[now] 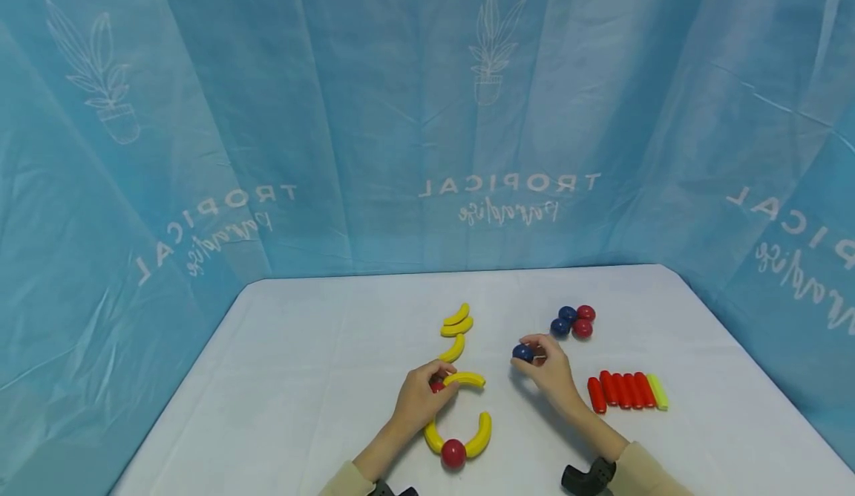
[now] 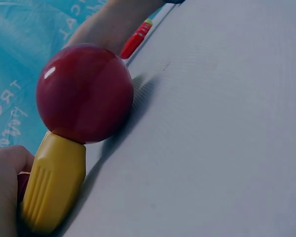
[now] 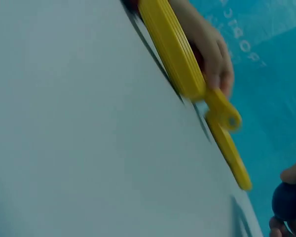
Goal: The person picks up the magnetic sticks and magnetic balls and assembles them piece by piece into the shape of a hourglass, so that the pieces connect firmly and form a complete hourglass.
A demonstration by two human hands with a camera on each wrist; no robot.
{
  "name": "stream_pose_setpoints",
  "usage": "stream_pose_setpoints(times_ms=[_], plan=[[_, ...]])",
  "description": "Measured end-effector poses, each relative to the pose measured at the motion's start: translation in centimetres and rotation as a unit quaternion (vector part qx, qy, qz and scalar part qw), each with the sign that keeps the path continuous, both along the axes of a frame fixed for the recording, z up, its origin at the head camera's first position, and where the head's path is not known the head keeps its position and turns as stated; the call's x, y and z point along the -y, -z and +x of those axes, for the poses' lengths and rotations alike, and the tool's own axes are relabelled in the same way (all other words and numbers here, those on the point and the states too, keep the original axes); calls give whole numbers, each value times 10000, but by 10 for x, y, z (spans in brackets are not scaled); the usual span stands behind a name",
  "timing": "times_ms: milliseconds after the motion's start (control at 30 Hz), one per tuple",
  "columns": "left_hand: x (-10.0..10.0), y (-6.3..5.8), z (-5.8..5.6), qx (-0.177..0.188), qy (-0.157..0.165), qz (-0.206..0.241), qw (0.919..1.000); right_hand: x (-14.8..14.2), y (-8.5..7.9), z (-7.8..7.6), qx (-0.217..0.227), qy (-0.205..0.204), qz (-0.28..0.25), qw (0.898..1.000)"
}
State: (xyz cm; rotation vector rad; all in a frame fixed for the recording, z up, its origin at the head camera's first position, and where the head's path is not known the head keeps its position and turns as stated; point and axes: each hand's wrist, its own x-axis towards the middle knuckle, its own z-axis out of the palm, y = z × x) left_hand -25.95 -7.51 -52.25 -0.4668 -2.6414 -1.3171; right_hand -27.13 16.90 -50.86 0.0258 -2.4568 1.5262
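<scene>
My left hand (image 1: 419, 398) holds a red ball (image 1: 437, 387) between fingers and thumb, with a curved yellow stick (image 1: 467, 379) against it. Just below, two more curved yellow sticks (image 1: 482, 433) meet at another red ball (image 1: 453, 454) on the table. The left wrist view shows this lower red ball (image 2: 84, 94) close up, joined to a yellow stick (image 2: 54, 182). A dark blue ball (image 1: 523, 353) is pinched by my right hand (image 1: 551, 373), to the right of the yellow sticks. The right wrist view catches the blue ball (image 3: 287, 201) at its edge.
Three curved yellow sticks (image 1: 457, 330) lie farther back on the white table (image 1: 320, 377). Behind my right hand sit two blue balls (image 1: 559, 327) and two red balls (image 1: 582, 329). Several straight red sticks (image 1: 626, 391) line up at right beside a yellow-green one (image 1: 657, 392).
</scene>
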Motion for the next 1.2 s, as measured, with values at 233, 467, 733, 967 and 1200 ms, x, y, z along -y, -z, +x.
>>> stream_pose_setpoints(times_ms=[233,467,733,967,1200], plan=[[1,2,1,-195,-36,28,9998,28,5,15,409,-816,-248,9955],[3,3,0,-216,-117,80,9997,35,7,20,673,-1223,-428,9893],[1,3,-1,-173,-154,20,9997,34,11,22,562,-1309,-216,9896],[-2,2,1,-108,-160,-42,9998,39,10,48,-455,-644,-10,9969],[-1,1,2,-62,-231,-132,9996,48,9,73,-380,-1088,-480,9922]])
